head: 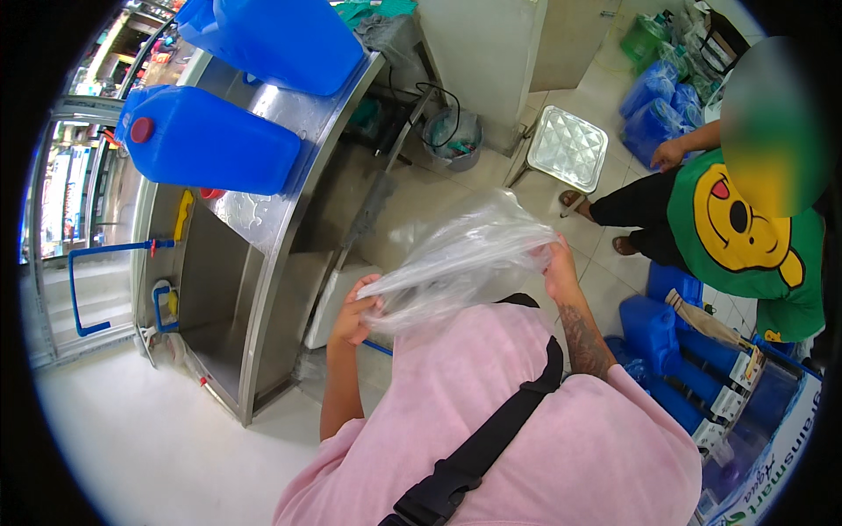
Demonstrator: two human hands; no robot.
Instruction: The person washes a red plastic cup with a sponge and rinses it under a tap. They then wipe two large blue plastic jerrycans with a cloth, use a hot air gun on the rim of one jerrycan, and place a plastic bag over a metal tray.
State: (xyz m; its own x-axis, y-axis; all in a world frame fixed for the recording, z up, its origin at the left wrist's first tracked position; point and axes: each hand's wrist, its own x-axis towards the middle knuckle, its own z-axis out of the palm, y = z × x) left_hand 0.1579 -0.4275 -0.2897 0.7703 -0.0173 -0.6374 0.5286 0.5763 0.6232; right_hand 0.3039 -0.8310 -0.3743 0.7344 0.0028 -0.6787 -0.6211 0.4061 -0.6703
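Note:
A large clear plastic bag [460, 253] is stretched between my two hands in front of my chest. My left hand [355, 312] grips one end of it, fingers closed on the gathered film. The other end is held by my right hand [559, 266], with some fingertips hidden by the film. Ahead and to the left, a blue plastic jug with a red cap [210, 141] lies on the wet stainless steel counter [247, 220]. Another blue jug [283, 43] rests farther along the same counter.
A person in a green shirt [697, 230] stands at the right, near a metal-topped stool [567, 148]. Bagged blue containers [658, 118] and more blue jugs [648, 329] are on the floor at the right. A waste bin [454, 154] stands beyond the counter. Blue pipes [115, 250] run at the left.

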